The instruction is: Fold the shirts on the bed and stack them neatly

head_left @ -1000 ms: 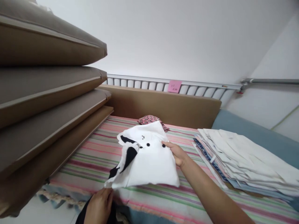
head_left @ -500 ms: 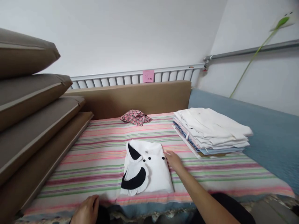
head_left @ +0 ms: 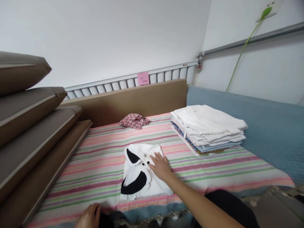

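A white folded shirt (head_left: pixel 156 184) with a frilled black-and-white collar and black buttons lies on the striped cover (head_left: pixel 95 164) in front of me. My right hand (head_left: pixel 161 166) rests flat on the shirt's upper right part, palm down, its fingers spread. Down at the cover's near edge is my left hand (head_left: pixel 89 216), fingers curled in and nothing visible in it. It is left of the shirt and apart from it, partly cut off by the frame's bottom.
A stack of folded clothes (head_left: pixel 209 125), white on top, stands to the right. Further back lies a crumpled pink floral cloth (head_left: pixel 134 121). Brown cushions (head_left: pixel 38 126) pile up on the left. A brown panel (head_left: pixel 133 99) and a radiator (head_left: pixel 104 87) line the back; blue padding (head_left: pixel 266 117) is at right.
My right hand has moved left from the shirt's right edge onto its top, fingers now spread. My left hand stays put. The camera view has shifted and tilted slightly.
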`<state>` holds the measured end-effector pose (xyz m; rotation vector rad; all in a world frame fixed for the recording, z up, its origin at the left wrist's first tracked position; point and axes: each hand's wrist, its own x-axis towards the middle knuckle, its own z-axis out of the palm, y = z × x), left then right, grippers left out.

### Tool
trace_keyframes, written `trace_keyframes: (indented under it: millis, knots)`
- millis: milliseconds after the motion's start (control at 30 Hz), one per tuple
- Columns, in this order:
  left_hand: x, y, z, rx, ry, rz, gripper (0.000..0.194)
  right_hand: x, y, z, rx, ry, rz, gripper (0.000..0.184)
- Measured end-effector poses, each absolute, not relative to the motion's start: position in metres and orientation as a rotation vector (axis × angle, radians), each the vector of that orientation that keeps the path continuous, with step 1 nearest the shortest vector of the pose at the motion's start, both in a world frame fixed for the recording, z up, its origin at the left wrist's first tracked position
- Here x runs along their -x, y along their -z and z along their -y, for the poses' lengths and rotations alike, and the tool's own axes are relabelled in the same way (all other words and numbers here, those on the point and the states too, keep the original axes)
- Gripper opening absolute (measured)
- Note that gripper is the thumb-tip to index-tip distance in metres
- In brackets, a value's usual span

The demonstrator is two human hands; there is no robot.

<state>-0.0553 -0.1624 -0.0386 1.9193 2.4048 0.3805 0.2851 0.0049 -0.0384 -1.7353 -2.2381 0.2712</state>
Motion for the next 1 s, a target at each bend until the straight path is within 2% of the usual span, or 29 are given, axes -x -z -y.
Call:
trace_keyframes:
  millis: [200,467,733,1000]
  knots:
    - [0.044,0.026,0.151,-1.691,-0.596,-2.384,0.03,-0.29,0.046,-0.007,1.717,-0.127,2.129,0.049]
    - [0.034,0.032,0.082,-1.543,-1.118,-1.992,0.04,-0.295,0.067,-0.009,1.716,-0.058,2.128,0.049]
    - [0.002,0.017,-0.046,-1.609,-1.052,-1.905,0.035,-0.297,0.07,-0.009,1.662,0.033,2.104,0.045]
    - [-0.038,0.013,-0.13,-1.797,-0.753,-1.724,0.046,-0.299,0.071,-0.01,1.637,0.039,2.067,0.043]
